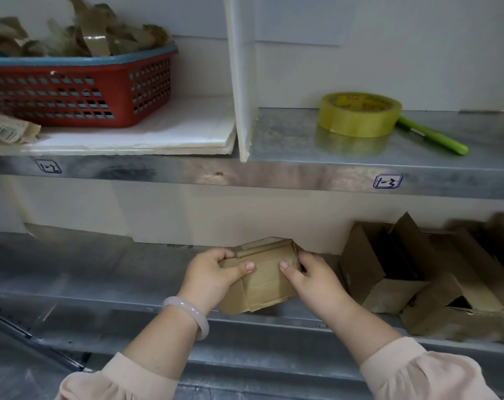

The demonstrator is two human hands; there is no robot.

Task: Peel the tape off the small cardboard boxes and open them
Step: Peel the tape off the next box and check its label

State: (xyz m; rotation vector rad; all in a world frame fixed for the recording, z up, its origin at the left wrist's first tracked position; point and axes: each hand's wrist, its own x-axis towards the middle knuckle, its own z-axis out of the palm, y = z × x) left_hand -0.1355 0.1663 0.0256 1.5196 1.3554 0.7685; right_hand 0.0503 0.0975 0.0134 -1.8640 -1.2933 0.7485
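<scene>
Spanning the view: metal shelving, upper shelf (245, 171) and lower shelf (86, 269), with a white upright divider (236, 82) on the upper level.

- Red basket (72, 93), blue rim, upper shelf left of the divider, heaped with brown tape scraps (95, 39).
- Opened cardboard boxes (403, 269), flaps up, lower shelf, right side.
- Small cardboard box (265, 278), closed, held over the front of the lower shelf, centre; whether it rests on the shelf cannot be told.
- Left hand (213, 272): fingers curled round the box's left end, thumb pressed on the near face.
- Right hand (317, 281): fingers wrapped round the right end, thumb pressed on the near face.
- Yellow tape roll (357, 116), flat, upper shelf right of the divider.
- Green pen (435, 137), lying just beside the roll.
- Pale bracelet (193, 313), left wrist.
- Handwritten labels (387, 181), upper shelf edge.
</scene>
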